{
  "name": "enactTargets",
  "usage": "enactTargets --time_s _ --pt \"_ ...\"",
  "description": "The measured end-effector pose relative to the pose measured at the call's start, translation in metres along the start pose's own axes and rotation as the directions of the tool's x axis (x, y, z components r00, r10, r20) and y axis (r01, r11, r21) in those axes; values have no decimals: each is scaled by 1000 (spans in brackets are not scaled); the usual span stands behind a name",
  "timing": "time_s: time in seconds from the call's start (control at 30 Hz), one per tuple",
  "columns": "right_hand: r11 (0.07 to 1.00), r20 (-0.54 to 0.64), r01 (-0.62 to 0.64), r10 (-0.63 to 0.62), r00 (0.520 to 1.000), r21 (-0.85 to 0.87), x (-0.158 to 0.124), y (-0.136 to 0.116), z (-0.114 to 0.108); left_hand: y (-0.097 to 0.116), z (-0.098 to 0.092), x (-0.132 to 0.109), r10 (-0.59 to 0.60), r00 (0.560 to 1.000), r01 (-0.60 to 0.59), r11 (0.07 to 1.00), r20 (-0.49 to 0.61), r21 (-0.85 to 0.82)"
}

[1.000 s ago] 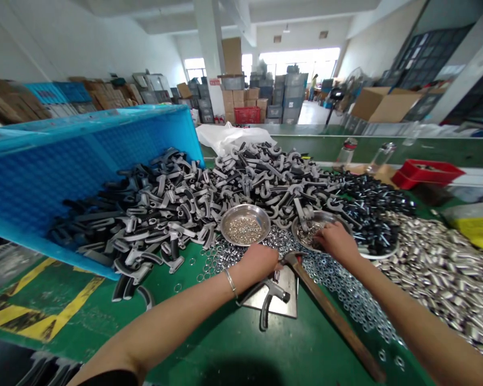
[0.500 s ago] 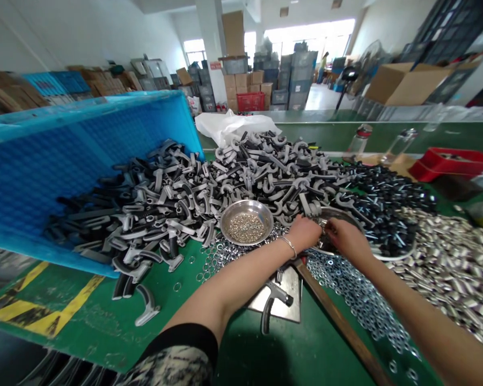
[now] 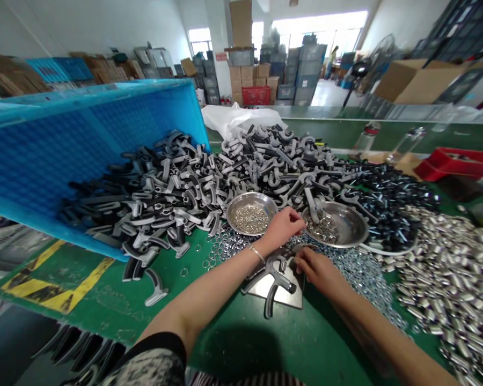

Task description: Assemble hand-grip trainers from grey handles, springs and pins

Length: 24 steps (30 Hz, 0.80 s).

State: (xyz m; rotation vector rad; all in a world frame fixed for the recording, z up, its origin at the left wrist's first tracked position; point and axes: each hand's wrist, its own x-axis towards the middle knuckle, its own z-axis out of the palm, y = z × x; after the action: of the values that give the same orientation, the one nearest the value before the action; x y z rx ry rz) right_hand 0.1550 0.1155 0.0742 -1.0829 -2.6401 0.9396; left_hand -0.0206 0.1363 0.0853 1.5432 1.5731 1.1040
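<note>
My left hand (image 3: 282,229) is between two metal bowls, its thumb and fingertips pinched together; whatever they hold is too small to make out. Lower down, my right hand (image 3: 316,268) has its fingers closed beside a small spring (image 3: 283,265), and what lies in them is hidden. The spring stands at a grey-and-black handle piece (image 3: 280,281) on a flat metal plate (image 3: 290,300). Near my left hand, one bowl (image 3: 230,215) holds tiny brass-coloured parts. The other bowl (image 3: 356,228) contains small metal pieces, with a grey handle part leaning in it.
Grey-and-black handle parts (image 3: 261,161) are heaped across the bench and spill from a blue crate (image 3: 104,120). Metal rings and nuts (image 3: 366,281) surround the plate. Silver cylinders (image 3: 446,268) and black-headed screws (image 3: 394,193) lie at right, with a red tray (image 3: 456,165) behind.
Both hands have left the right-hand bowl. The left has moved left, while the right has come down beside the plate. The view has shifted slightly.
</note>
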Motion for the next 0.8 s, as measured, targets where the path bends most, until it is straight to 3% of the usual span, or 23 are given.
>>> enactTargets --time_s 0.07,0.17,0.33,0.4,0.5,0.67,0.8 --pt "998 -8 -7 7 1000 -65 7 -2 9 -10 -24 -36 -55 998 46 982 -43 -182" --pt "989 -4 -26 25 1000 -146 17 0 10 -30 -54 -92 -149 986 128 963 -74 -238" --pt "945 26 -20 31 999 -326 22 -2 7 -55 -74 -151 -384 921 321 841 -62 -436" --pt "917 44 1 18 999 -399 23 -8 7 -55 -73 -158 -416 907 347 823 -62 -449" --pt "869 84 57 -18 996 -492 31 -20 9 -48 -63 -157 -368 927 329 890 -72 -317" --pt "817 135 124 -57 989 -563 35 -33 3 -38 -34 -143 -78 989 87 994 -127 69" --pt "754 -5 -55 69 998 -654 11 -11 -10 -39 -19 -135 12 995 16 962 -101 271"
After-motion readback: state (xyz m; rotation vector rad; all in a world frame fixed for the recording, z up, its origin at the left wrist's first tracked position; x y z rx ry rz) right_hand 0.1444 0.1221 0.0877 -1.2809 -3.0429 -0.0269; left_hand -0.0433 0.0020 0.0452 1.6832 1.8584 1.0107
